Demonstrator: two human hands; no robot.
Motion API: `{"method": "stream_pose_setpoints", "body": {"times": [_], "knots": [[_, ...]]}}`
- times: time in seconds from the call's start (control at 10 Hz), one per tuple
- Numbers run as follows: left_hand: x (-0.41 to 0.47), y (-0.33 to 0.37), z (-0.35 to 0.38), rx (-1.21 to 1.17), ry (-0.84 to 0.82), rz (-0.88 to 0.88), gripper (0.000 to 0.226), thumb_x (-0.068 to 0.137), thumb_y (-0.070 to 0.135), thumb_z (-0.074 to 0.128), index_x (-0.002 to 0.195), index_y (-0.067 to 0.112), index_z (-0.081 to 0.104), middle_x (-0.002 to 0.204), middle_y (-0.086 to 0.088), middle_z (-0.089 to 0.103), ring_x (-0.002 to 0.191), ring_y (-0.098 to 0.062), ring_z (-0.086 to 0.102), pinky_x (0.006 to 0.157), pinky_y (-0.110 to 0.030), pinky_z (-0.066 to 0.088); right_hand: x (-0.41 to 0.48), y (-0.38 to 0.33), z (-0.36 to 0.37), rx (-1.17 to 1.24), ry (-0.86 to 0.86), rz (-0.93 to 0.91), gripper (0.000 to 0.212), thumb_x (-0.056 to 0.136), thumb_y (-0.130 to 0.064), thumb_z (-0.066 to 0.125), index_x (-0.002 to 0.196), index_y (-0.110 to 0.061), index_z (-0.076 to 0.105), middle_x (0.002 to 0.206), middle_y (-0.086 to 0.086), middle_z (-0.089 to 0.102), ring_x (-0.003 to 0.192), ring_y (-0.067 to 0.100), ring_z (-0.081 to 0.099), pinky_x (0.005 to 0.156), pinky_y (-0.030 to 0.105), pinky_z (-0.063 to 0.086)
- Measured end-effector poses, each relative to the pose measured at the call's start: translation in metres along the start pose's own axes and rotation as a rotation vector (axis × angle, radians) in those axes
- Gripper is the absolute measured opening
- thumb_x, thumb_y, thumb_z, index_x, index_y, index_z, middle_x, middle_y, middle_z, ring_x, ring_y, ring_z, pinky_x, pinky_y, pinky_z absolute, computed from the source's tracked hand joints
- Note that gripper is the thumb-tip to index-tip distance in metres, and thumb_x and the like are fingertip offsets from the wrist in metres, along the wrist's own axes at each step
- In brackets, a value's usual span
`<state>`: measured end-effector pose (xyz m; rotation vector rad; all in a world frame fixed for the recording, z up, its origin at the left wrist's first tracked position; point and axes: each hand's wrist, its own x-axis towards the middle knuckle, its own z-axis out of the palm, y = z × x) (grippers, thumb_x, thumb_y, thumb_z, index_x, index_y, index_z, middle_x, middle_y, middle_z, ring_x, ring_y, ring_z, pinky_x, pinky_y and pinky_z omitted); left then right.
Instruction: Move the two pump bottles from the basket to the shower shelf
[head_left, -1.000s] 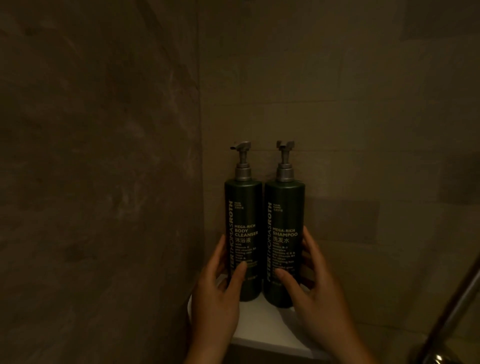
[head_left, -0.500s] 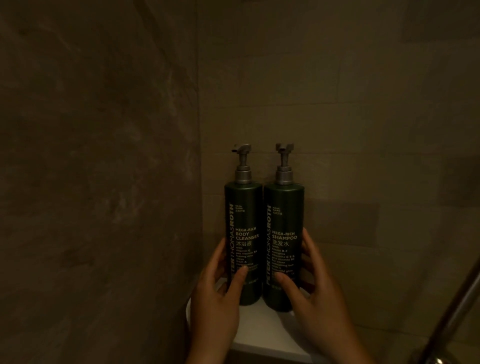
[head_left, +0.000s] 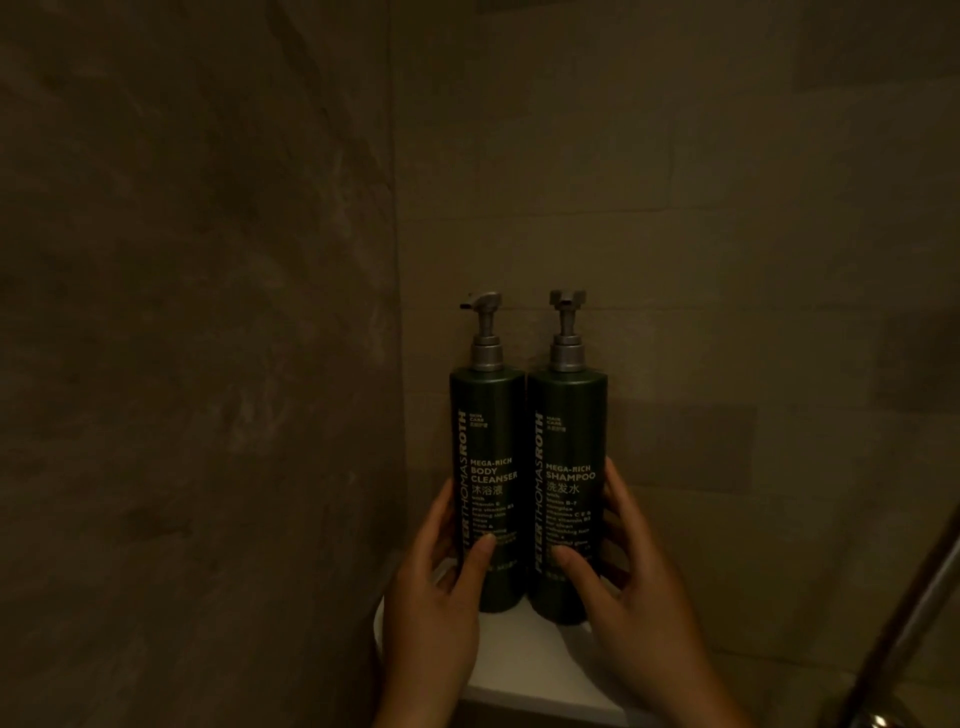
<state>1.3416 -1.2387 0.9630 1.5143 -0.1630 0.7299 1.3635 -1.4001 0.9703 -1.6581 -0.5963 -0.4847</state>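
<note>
Two dark green pump bottles with grey pumps stand upright, side by side and touching, on a white corner shelf (head_left: 524, 660). The body cleanser bottle (head_left: 488, 441) is on the left, the shampoo bottle (head_left: 569, 441) on the right. My left hand (head_left: 439, 597) wraps the lower part of the body cleanser bottle, thumb on its front. My right hand (head_left: 634, 587) wraps the lower part of the shampoo bottle in the same way. The left pump's spout points left. No basket is in view.
Dim brown tiled walls meet in the corner just behind the bottles, the left wall (head_left: 208, 364) close beside the body cleanser. A slanted metal bar (head_left: 904, 639) crosses the lower right corner.
Both hands stay on the bottles. The bottles have shifted very slightly in the frame and the left pump's spout has turned a little; otherwise little differs.
</note>
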Motion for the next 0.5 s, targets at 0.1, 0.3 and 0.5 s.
{"method": "stream_pose_setpoints", "body": {"times": [0.1,0.3,0.5], "knots": [[-0.001,0.003,0.001,0.001,-0.012,-0.019,0.052,0.080,0.028,0.064,0.116,0.060,0.044,0.109,0.045,0.055,0.104,0.017,0.051,0.073,-0.005,0.045,0.000,-0.001,0.000,0.008,-0.009,0.019,0.081,0.082,-0.024,0.066,0.126,-0.072,0.016,0.127,-0.038,0.037,0.110,-0.022,0.041,0.076,0.004,0.044],[-0.007,0.011,0.002,0.045,0.028,-0.040,0.059,0.065,0.059,0.059,0.116,0.069,0.031,0.133,0.018,0.049,0.120,-0.001,0.047,0.099,-0.040,0.044,0.000,-0.010,0.000,-0.022,0.036,0.030,0.079,0.072,-0.040,0.067,0.125,-0.070,0.017,0.119,-0.043,0.041,0.110,-0.022,0.042,0.078,0.010,0.044],[-0.014,0.028,0.000,0.166,0.049,0.029,0.054,0.072,0.057,0.054,0.118,0.068,0.027,0.143,0.011,0.039,0.126,-0.004,0.038,0.104,-0.037,0.036,0.001,-0.025,-0.011,-0.117,0.041,-0.029,0.077,0.063,-0.069,0.054,0.126,-0.069,0.011,0.135,-0.028,0.040,0.121,-0.011,0.038,0.092,0.021,0.036]]}}
